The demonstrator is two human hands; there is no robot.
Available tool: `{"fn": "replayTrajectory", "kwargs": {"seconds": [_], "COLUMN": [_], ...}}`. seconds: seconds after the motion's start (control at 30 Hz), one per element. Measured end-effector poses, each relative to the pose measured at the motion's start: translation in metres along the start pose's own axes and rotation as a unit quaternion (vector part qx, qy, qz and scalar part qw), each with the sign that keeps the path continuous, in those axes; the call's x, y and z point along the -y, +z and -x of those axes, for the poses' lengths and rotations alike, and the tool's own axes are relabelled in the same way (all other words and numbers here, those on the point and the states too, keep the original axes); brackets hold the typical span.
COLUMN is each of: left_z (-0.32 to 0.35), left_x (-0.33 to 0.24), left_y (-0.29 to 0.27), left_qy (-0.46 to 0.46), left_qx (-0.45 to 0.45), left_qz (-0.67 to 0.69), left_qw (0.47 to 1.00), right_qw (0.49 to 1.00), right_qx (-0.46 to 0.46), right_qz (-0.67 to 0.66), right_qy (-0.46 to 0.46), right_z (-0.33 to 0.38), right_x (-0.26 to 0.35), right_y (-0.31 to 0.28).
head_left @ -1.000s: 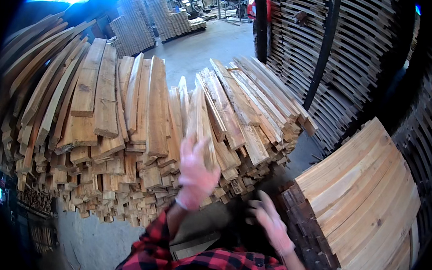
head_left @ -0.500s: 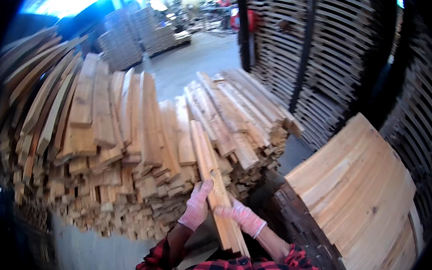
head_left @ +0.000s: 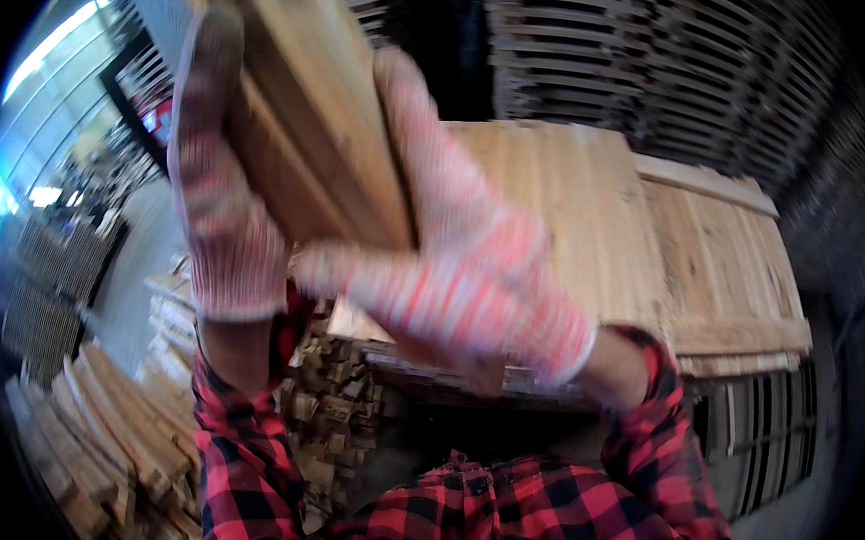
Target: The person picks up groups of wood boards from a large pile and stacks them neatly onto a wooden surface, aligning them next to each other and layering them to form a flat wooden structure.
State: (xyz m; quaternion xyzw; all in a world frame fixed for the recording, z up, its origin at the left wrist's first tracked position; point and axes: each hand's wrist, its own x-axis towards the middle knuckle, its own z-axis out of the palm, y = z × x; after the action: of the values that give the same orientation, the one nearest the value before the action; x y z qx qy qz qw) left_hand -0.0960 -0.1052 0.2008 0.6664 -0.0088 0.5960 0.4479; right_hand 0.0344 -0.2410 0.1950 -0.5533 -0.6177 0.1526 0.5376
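Two or more pale wooden boards are held together, lifted close to my head and tilted, with their lower ends toward me. My left hand, in a white and pink knit glove, presses along their left side. Gloved the same way, my right hand grips the right side with its fingers and spans the lower ends with its thumb. The far ends of the boards run out of the top of the picture. Just beyond the right hand lies a layer of flat boards set side by side on a stack.
Another board layer with crosswise strips adjoins on the right. Tall racks of stacked slats rise behind. A pile of loose boards is at the lower left, with board ends beside my left arm.
My view has swung right from the loose pile toward the flat layer. Both hands have lifted the boards off the pile, up close to my head. The right hand is smeared by motion.
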Motion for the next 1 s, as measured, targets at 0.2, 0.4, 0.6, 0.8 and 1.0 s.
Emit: {"fn": "replayTrajectory", "kwargs": {"seconds": [0.2,0.4,0.6,0.8,1.0], "left_z": [-0.030,-0.052,-0.054,0.012,0.053], "left_x": [0.091,0.145,0.185,0.259,0.276], "left_y": [0.105,0.190,0.252,0.274,0.304], "left_qy": [-0.153,-0.166,-0.482,-0.569,-0.648], "left_qx": [0.115,0.271,0.249,0.202,0.173], "left_qz": [0.161,0.227,0.280,0.323,0.279], "left_qw": [0.968,0.921,0.792,0.729,0.688], "right_qw": [0.985,0.977,0.871,0.826,0.837], "right_qx": [-0.065,-0.191,-0.222,-0.124,-0.071], "right_qz": [0.120,0.098,0.315,0.327,0.413], "right_qy": [-0.108,0.004,0.306,0.443,0.353], "right_z": [-0.003,0.006,0.087,0.149,0.126], "right_x": [-0.118,-0.136,-0.173,-0.262,-0.253], "right_y": [-0.086,-0.157,-0.253,-0.261,-0.253]}}
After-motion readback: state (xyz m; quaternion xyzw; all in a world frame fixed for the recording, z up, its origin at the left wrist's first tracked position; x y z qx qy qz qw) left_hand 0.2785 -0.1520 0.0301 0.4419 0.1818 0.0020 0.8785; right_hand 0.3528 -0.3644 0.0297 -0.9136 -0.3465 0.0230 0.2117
